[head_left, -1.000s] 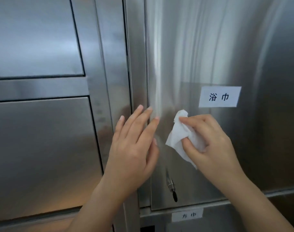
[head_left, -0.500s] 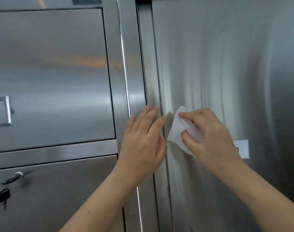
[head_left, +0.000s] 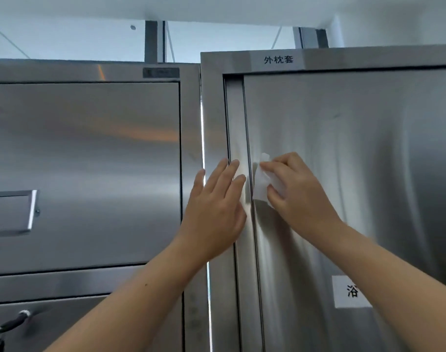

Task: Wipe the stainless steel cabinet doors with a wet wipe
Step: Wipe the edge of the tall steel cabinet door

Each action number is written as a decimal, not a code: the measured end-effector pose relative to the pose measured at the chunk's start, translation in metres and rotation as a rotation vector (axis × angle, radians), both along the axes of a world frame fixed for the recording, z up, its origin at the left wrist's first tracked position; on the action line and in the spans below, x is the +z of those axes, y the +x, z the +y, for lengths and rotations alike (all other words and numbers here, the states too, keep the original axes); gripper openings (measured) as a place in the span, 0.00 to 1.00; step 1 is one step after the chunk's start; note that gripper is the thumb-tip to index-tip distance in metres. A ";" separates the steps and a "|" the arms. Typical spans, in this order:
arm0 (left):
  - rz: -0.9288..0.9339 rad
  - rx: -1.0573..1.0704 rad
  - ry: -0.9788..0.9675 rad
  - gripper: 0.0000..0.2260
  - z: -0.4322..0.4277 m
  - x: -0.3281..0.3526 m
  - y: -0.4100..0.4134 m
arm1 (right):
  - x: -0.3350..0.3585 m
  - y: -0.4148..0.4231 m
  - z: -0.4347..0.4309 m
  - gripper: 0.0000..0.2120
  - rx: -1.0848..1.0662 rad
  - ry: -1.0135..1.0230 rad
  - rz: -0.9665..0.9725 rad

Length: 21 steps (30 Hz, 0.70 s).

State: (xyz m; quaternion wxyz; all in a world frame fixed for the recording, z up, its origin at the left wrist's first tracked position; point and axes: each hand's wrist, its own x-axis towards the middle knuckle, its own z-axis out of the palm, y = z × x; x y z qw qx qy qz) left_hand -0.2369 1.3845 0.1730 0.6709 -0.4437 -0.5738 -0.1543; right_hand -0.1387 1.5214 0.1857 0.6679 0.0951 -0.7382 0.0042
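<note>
A tall stainless steel cabinet door (head_left: 356,161) fills the right half of the view. My right hand (head_left: 298,196) pinches a crumpled white wet wipe (head_left: 260,181) and holds it against the door near its left edge. My left hand (head_left: 214,212) lies flat with straight fingers on the steel frame strip (head_left: 236,118) just left of that door. A second steel door (head_left: 90,161) stands to the left.
A white label (head_left: 349,292) sticks to the right door lower down, and another label (head_left: 278,59) sits on the top frame. The left door carries a metal card holder (head_left: 16,212); a key and handle (head_left: 11,323) show at bottom left. The ceiling is above.
Both hands have travelled up the door together, the wipe sliding along the left edge. The view has tilted up: the cabinet top and ceiling now show, and the label has dropped low.
</note>
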 end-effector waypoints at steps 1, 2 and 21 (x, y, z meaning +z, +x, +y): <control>0.000 0.000 -0.001 0.20 0.002 0.002 -0.002 | 0.006 -0.004 0.001 0.16 -0.015 0.028 0.027; -0.005 -0.003 -0.002 0.20 0.005 0.005 -0.003 | 0.012 -0.008 0.001 0.16 -0.035 0.057 0.051; 0.069 -0.112 0.042 0.30 0.024 0.057 -0.055 | 0.063 -0.054 0.039 0.26 -0.448 0.534 0.070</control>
